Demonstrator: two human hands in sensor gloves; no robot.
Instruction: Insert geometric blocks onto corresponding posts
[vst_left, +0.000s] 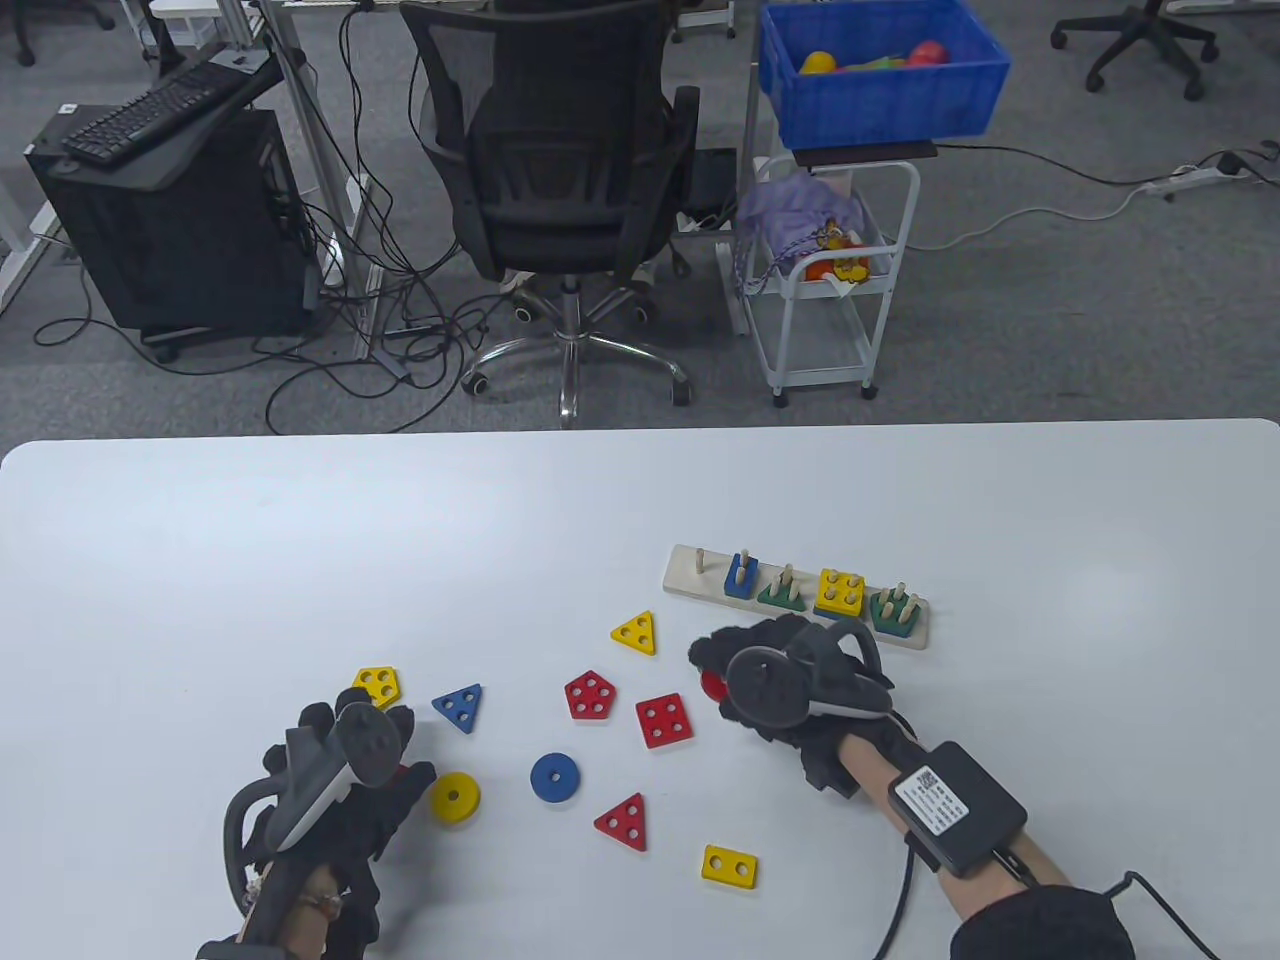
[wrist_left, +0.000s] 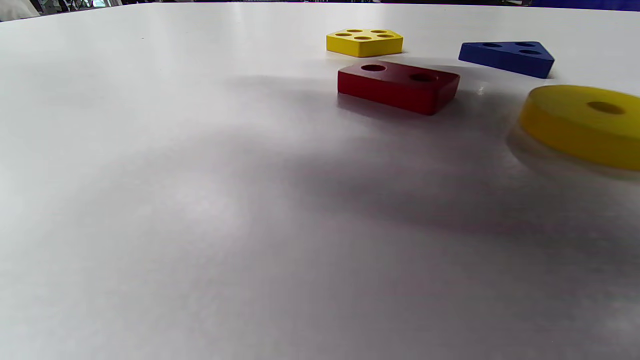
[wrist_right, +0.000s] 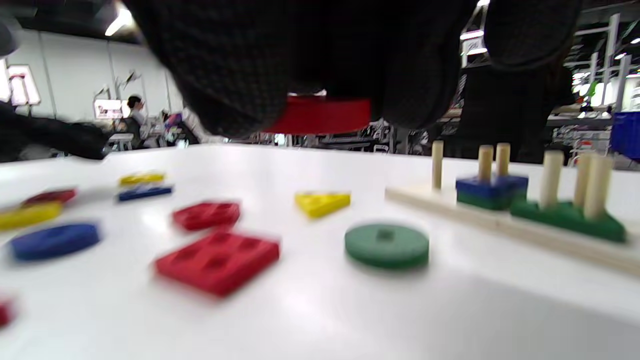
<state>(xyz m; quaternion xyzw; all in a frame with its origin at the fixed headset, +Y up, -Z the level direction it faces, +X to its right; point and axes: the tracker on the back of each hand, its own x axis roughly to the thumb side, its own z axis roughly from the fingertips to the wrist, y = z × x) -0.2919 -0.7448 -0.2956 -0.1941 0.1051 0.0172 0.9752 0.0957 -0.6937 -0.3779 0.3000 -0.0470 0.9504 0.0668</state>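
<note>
Wooden peg board (vst_left: 690, 583) has approx 5 blocks on; single peg (vst_left: 701, 559) is bare. Right hand (vst_left: 790, 690) grips red disc (wrist_right: 320, 114) above table, near board. Left hand (vst_left: 340, 780) idle, grip can't tell. Approx 11 loose, incl. green disc (wrist_right: 386, 245).

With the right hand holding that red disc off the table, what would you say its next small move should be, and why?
Probably carry the red disc, held in the right hand, toward the single bare post at the board's left end; its round shape likely fits the only empty post.
</note>
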